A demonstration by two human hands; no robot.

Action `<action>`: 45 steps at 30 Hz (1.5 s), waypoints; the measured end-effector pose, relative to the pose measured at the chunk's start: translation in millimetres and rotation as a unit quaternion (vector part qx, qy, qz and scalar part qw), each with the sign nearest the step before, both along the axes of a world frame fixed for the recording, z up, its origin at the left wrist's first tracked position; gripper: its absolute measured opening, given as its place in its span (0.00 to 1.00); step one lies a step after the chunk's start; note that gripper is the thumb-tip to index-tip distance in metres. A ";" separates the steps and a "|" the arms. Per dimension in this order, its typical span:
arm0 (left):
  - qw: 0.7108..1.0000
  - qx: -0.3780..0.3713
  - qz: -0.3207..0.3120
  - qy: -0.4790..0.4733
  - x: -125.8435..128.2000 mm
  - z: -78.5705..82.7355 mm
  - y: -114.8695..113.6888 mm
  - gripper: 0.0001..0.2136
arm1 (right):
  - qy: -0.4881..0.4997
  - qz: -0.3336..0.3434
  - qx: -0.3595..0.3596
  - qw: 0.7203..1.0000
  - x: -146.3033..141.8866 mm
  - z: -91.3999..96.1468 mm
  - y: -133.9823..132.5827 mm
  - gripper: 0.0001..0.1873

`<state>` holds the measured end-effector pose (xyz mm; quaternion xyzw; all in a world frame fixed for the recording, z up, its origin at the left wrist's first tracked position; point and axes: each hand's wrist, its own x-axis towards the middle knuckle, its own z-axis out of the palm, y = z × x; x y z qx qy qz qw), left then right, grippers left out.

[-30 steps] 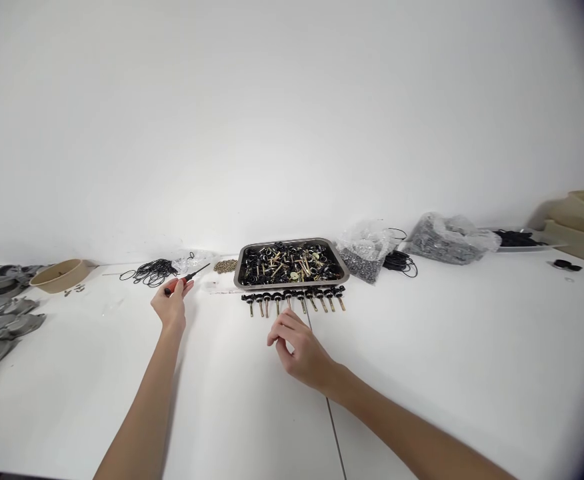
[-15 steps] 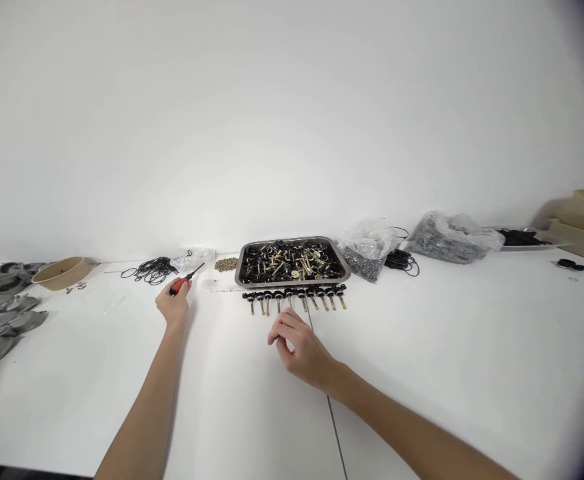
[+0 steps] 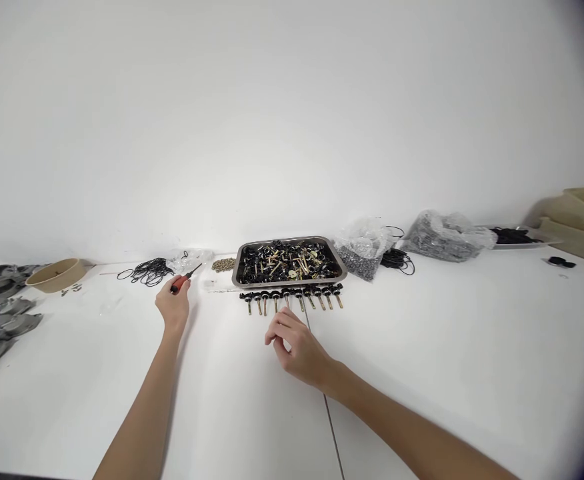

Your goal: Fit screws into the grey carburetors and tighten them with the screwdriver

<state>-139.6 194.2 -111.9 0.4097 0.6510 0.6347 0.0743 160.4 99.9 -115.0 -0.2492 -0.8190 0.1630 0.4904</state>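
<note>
My left hand [image 3: 173, 308] is closed around the red and black handle of a screwdriver [image 3: 178, 285], whose dark shaft points up and to the right. Over the white table, my right hand [image 3: 295, 347] has its fingers curled in towards the thumb; whatever may be between them is hidden. Just beyond its fingertips lies a row of small black parts with brass-coloured stems [image 3: 266, 297], stems towards me. Behind the row stands a metal tray [image 3: 345, 273] full of similar black and brass pieces.
Left of the tray are a pile of small brass bits [image 3: 223, 265], black cords [image 3: 149, 271], a tan bowl [image 3: 55, 277] and grey metal parts [image 3: 2, 320]. To the right are plastic bags of small parts [image 3: 365, 257] [image 3: 447, 240], black rings [image 3: 561, 262] and beige bins [image 3: 575, 230]. A seam crosses the table.
The whole view has shifted slightly, so the table things sit a little further left. Both hands keep nearly the same pose, and the screwdriver stays in my left hand.
</note>
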 end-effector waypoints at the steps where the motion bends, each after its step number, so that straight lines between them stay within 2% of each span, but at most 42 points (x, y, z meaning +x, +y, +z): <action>1: 1.000 0.002 0.000 0.011 1.6 2.2 -0.7 0.16 | -0.001 0.000 0.000 1.000 0.0 -0.1 0.1 0.12; 9: 0.999 0.018 0.000 0.041 10.0 17.9 -8.2 0.16 | -0.004 0.006 -0.007 1.000 0.3 0.3 -0.4 0.12; 13: 0.997 0.068 -0.017 0.027 19.1 27.9 -14.9 0.17 | -0.001 0.009 -0.011 1.000 0.6 -0.7 -0.4 0.12; 17: 0.988 0.147 -0.033 -0.029 28.0 40.3 -21.3 0.18 | -0.004 0.014 -0.015 1.000 1.0 -3.9 0.3 0.12; 21: 0.980 0.187 0.017 -0.067 24.9 47.0 -23.0 0.14 | -0.012 0.014 -0.014 1.000 1.7 -6.3 1.4 0.12; 25: 0.979 0.180 0.041 -0.085 17.5 45.5 -21.5 0.11 | -0.015 0.020 -0.018 1.000 1.6 -6.5 1.3 0.12; 33: 0.988 0.138 -0.012 -0.069 19.6 35.3 -17.1 0.12 | -0.013 0.015 -0.022 1.000 1.6 -5.9 1.7 0.12; 45: 0.989 0.128 -0.033 -0.060 19.9 28.6 -13.8 0.13 | -0.017 0.020 -0.021 0.999 0.6 -4.7 1.2 0.13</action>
